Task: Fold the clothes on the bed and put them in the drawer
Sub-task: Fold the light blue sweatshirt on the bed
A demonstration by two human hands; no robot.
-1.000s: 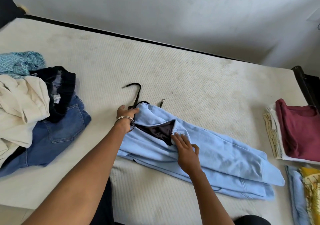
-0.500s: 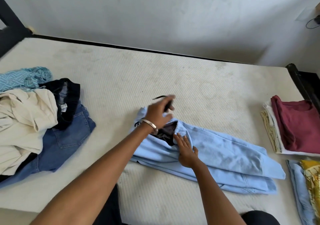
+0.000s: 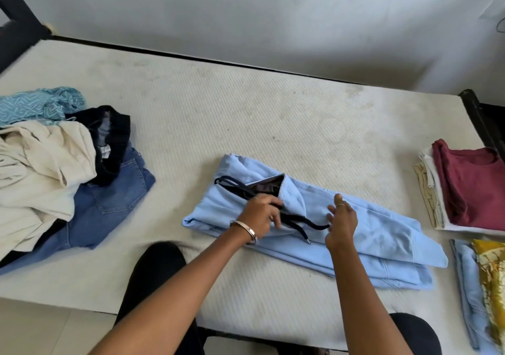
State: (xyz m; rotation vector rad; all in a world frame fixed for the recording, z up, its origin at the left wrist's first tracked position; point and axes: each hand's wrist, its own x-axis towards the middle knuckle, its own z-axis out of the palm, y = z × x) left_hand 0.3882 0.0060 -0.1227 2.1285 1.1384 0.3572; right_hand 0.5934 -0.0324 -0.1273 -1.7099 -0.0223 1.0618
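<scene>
Head view: a light blue hoodie [image 3: 363, 234] lies partly folded across the middle of the bed [image 3: 246, 114]. The left hand [image 3: 259, 215] curls around its dark drawstring [image 3: 297, 220]; the right hand [image 3: 341, 220] pinches the cord's other end. Unfolded clothes [image 3: 49, 168] sit left, 2 folded stacks [image 3: 470, 188] right.

On the bare mattress [image 3: 246, 114] lies a light blue hoodie [image 3: 369, 226], folded lengthwise, its dark lining showing at the hood. The left hand [image 3: 259, 215] holds the black drawstring [image 3: 306, 222] over the hoodie; the right hand [image 3: 341, 220] seems to pinch the cord's other end, fingers spread. To the left sits an unfolded heap with blue jeans [image 3: 114, 198]; to the right, a folded stack topped by a maroon shirt [image 3: 472, 185].
</scene>
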